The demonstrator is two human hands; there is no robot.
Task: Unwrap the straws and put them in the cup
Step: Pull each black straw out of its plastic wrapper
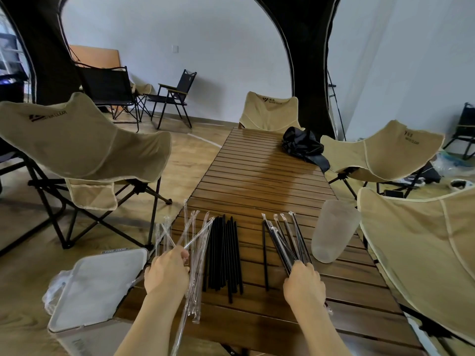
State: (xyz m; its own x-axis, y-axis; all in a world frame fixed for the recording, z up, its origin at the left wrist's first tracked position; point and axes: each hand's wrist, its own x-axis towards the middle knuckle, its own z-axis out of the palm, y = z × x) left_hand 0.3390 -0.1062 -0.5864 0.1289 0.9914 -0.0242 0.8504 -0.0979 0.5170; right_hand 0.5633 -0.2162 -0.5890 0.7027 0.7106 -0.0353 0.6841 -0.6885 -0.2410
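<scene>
Several bare black straws (223,255) lie side by side on the slatted wooden table (257,181). My left hand (167,272) grips a fan of empty clear wrappers (189,233) at the table's left edge. My right hand (303,282) holds a bunch of wrapped black straws (285,236) that fan out away from me. One bare black straw (264,255) lies just left of that bunch. A frosted plastic cup (332,229) stands at the right of the table, apart from both hands, with no straws visible in it.
A white lidded bin (100,286) with a plastic liner stands beside the table at lower left. A black folded cloth (303,146) lies at the table's far right. Beige camping chairs (84,147) surround the table on both sides and at the far end.
</scene>
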